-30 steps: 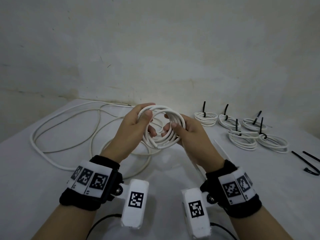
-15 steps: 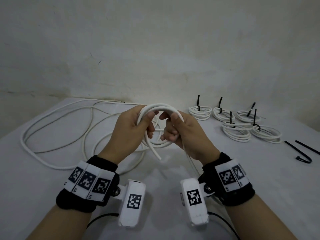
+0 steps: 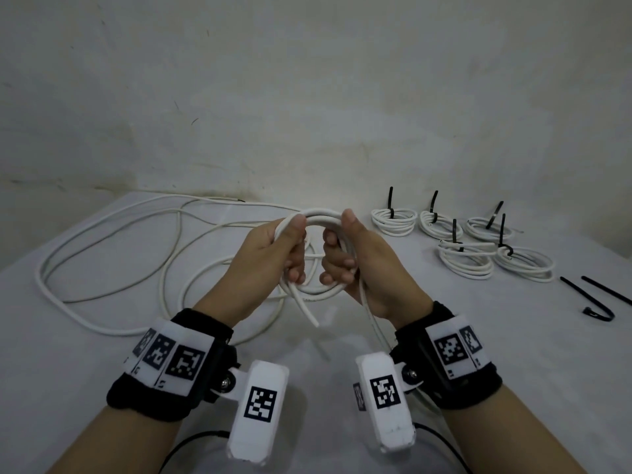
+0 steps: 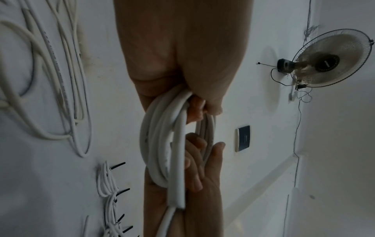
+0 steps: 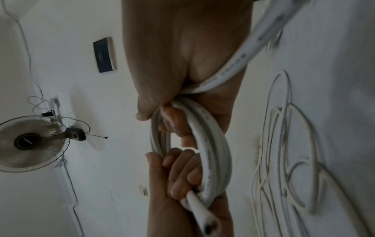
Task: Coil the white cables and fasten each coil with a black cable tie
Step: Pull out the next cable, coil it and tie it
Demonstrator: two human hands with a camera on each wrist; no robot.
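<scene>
Both hands hold a white cable coil (image 3: pixel 319 218) upright above the table (image 3: pixel 85 388), in front of the person. The left hand (image 3: pixel 273 256) grips the coil's left side, fingers curled through the ring and thumb pressed on top. The right hand (image 3: pixel 355 265) grips the right side the same way. One cut cable end (image 3: pixel 307 311) hangs below the left hand; a second strand (image 3: pixel 371 311) trails down past the right wrist. Loose white cable (image 3: pixel 113 254) lies in wide loops on the table to the left. Five tied coils (image 3: pixel 465 241), each with a black tie, rest at the far right. Two loose black cable ties (image 3: pixel 595 299) lie nearer, right of them.
</scene>
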